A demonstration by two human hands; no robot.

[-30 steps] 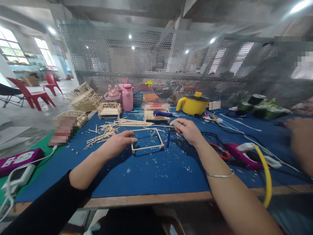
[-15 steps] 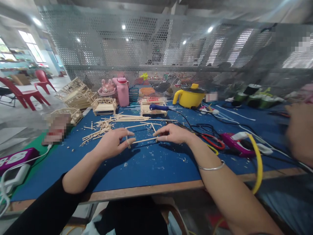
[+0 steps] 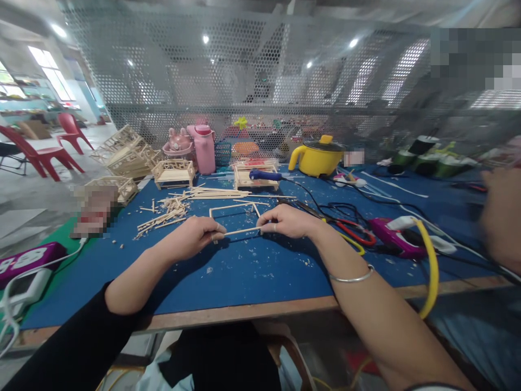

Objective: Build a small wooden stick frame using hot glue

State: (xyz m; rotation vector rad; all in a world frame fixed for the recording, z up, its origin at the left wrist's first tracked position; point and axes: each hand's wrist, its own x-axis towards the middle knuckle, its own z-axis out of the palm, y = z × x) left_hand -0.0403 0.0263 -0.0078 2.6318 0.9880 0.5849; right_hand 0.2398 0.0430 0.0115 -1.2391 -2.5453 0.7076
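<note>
A rectangular frame of thin wooden sticks (image 3: 243, 232) stands just above or on the blue table mat, between my hands. My left hand (image 3: 194, 234) pinches its near left corner, thumb and fingers closed on it. At the near right corner, my right hand (image 3: 290, 221) grips the same frame between thumb and fingers. My fingertips hide both near corners. Behind my left hand lies a heap of loose wooden sticks (image 3: 165, 216), with longer sticks (image 3: 220, 194) beside it.
Small wooden stick beds (image 3: 174, 175) stand at the back, near a pink jug (image 3: 204, 151) and a yellow pot (image 3: 319, 158). A blue-handled corded tool (image 3: 264, 175) rests on another wooden piece. Cables and a purple power strip (image 3: 393, 239) lie right, beside another person's arm (image 3: 502, 217).
My left fingers, spread around the corner before, have closed into a pinch on it. My right hand keeps its grip, nearly still.
</note>
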